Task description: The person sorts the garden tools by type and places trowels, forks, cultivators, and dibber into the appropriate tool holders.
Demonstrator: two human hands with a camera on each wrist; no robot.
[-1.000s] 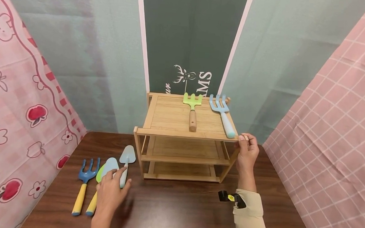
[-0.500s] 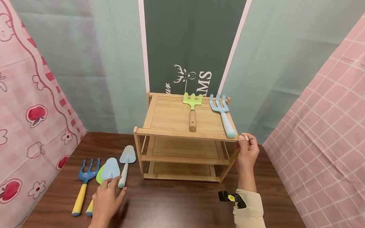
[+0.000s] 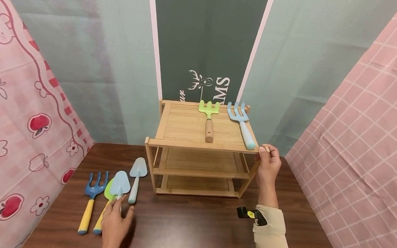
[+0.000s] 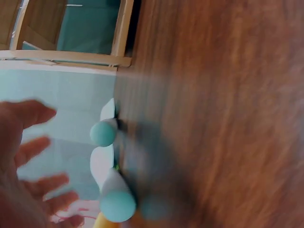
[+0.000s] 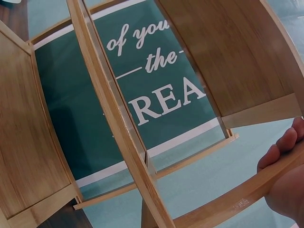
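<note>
My left hand (image 3: pixel 116 221) is over the handle of a light blue trowel (image 3: pixel 120 182) lying on the table. Its fingers (image 4: pixel 43 184) are spread, and in the left wrist view they look apart from the trowel handle (image 4: pixel 117 205). To the right of that trowel lies another pale blue trowel (image 3: pixel 138 168). A green trowel with a yellow handle (image 3: pixel 98 225) is partly covered by the middle trowel and the hand. My right hand (image 3: pixel 269 166) grips the front right corner of a wooden rack (image 3: pixel 181 125); in the right wrist view its fingers (image 5: pixel 286 140) wrap round the rail.
On the rack's top shelf lie a green hand fork (image 3: pixel 210 109) with a wooden handle and a light blue hand fork (image 3: pixel 246 134). A blue hand fork with a yellow handle (image 3: pixel 86 217) lies at the table's left. Cloth curtains (image 3: pixel 121 61) surround the dark wooden table (image 3: pixel 187 227).
My left hand has drawn back from the right-hand pale blue trowel, left and toward the near edge, to the middle trowel's handle. My right hand stays on the rack corner.
</note>
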